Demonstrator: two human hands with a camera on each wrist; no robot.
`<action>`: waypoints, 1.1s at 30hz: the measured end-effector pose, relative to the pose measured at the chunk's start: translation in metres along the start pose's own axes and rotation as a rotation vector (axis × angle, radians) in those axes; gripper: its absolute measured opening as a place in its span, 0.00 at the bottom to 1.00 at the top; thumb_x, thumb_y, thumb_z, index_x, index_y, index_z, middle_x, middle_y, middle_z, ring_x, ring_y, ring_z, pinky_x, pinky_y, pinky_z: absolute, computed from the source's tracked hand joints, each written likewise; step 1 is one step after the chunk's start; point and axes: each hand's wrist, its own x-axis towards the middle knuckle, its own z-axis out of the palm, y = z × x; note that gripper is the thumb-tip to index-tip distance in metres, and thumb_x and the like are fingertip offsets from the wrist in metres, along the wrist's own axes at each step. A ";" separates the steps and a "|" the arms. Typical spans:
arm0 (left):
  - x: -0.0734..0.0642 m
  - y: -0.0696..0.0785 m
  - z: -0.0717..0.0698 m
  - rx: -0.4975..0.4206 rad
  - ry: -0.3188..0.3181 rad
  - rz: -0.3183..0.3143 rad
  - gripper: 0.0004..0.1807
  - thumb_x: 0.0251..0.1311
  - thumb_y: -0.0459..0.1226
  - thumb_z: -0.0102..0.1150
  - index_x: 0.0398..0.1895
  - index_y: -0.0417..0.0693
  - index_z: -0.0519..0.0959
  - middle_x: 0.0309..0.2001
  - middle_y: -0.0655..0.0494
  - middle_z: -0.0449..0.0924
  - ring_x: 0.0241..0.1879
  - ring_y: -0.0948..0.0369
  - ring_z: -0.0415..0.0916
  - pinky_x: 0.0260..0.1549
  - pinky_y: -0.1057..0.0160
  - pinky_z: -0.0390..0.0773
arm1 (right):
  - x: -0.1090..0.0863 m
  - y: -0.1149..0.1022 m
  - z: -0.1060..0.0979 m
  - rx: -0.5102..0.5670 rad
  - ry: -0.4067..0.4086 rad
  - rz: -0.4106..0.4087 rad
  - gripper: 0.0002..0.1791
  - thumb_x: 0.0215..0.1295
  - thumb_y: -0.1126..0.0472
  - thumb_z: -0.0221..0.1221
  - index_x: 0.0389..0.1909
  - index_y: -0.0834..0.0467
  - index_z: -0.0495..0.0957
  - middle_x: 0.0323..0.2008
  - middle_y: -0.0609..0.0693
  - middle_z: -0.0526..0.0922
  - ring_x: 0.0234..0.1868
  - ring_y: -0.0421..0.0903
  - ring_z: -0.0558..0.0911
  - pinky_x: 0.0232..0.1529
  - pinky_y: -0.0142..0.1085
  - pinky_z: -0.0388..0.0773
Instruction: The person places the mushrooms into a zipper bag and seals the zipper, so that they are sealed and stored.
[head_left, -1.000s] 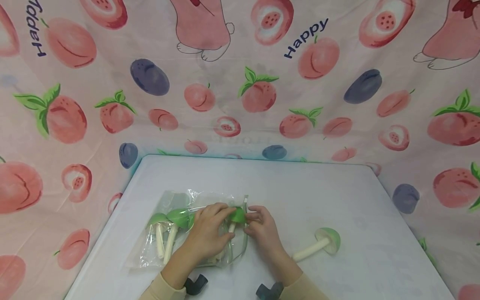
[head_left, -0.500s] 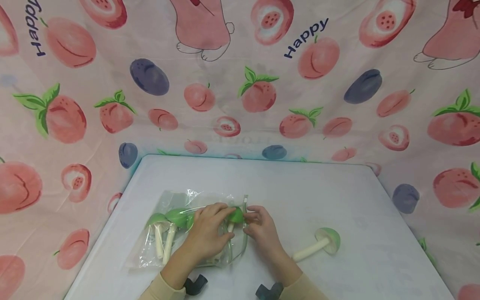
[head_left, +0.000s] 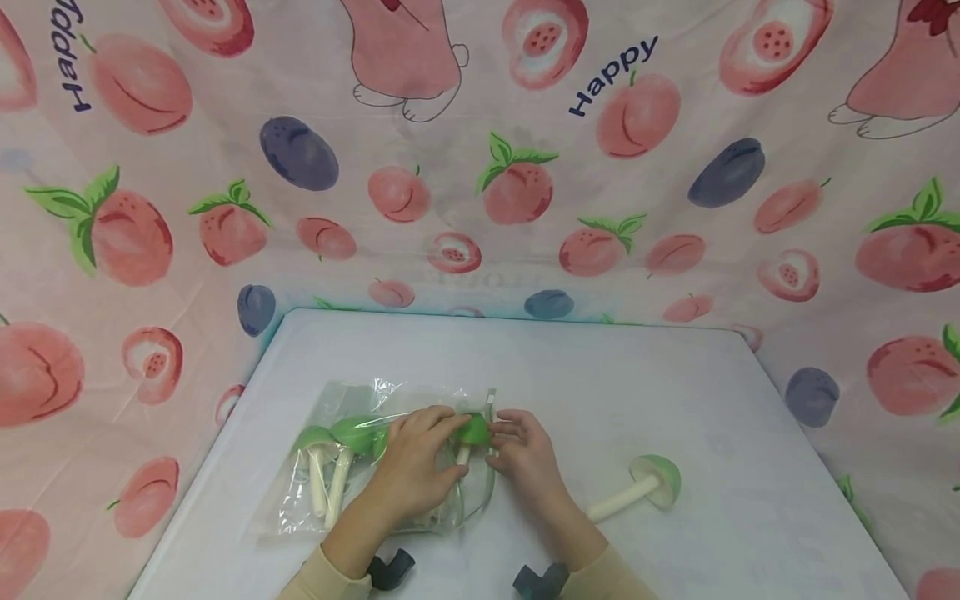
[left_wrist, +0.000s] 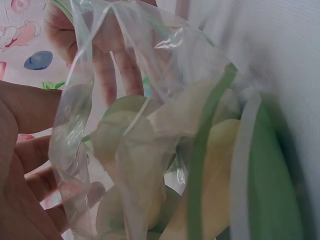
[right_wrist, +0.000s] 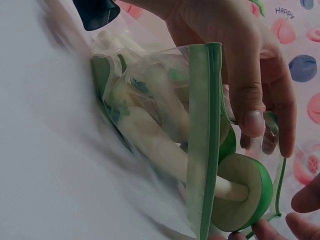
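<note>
A clear zip bag (head_left: pixel 375 517) with a green-edged mouth lies on the table, holding several toy mushrooms (head_left: pixel 341 487) with green caps and cream stems. My left hand (head_left: pixel 412 467) reaches over the bag and grips the upper film at its mouth, seen in the right wrist view with the green zip strip (right_wrist: pixel 212 140) beside the thumb. One mushroom (right_wrist: pixel 240 195) lies in the bag's mouth, its cap past the strip. The fingers of my right hand (head_left: pixel 528 458) are loosely bent, fingertips (right_wrist: pixel 267 231) right at that cap and the bag's edge.
Another green-capped mushroom (head_left: pixel 656 482) lies on the white table (head_left: pixel 600 375) to the right of my right forearm. Dark wrist camera mounts (head_left: pixel 392 570) sit by both cuffs. A pink fruit-print curtain (head_left: pixel 480 167) hangs around the table's back and sides.
Both hands stay nearly still at the bag's mouth. The right hand and the mushroom cap between the hands shift only very slightly.
</note>
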 end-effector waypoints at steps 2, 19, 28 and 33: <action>0.000 0.000 0.000 -0.003 0.000 0.000 0.37 0.50 0.44 0.84 0.67 0.58 0.82 0.63 0.57 0.82 0.67 0.49 0.78 0.66 0.39 0.69 | 0.000 0.000 0.000 0.013 0.009 0.013 0.30 0.64 0.70 0.54 0.69 0.66 0.69 0.63 0.68 0.81 0.64 0.66 0.85 0.58 0.49 0.88; 0.001 0.000 0.000 0.014 0.007 0.004 0.37 0.50 0.43 0.85 0.67 0.57 0.83 0.63 0.58 0.82 0.67 0.50 0.78 0.66 0.40 0.70 | -0.003 -0.002 0.006 -0.071 0.036 0.019 0.31 0.60 0.69 0.58 0.68 0.63 0.72 0.58 0.63 0.83 0.65 0.62 0.85 0.63 0.52 0.84; 0.000 0.002 -0.002 0.003 0.003 0.002 0.37 0.51 0.43 0.85 0.67 0.58 0.82 0.64 0.57 0.82 0.68 0.50 0.77 0.67 0.38 0.69 | -0.002 0.001 0.007 -0.082 0.008 -0.020 0.32 0.59 0.69 0.56 0.68 0.61 0.72 0.59 0.62 0.83 0.69 0.65 0.82 0.68 0.59 0.80; 0.000 0.003 -0.002 0.014 0.000 -0.003 0.37 0.52 0.44 0.84 0.68 0.58 0.82 0.64 0.57 0.82 0.69 0.50 0.77 0.68 0.38 0.69 | -0.003 0.001 0.006 -0.077 -0.008 -0.033 0.32 0.59 0.69 0.56 0.69 0.62 0.71 0.61 0.62 0.83 0.70 0.66 0.81 0.69 0.62 0.78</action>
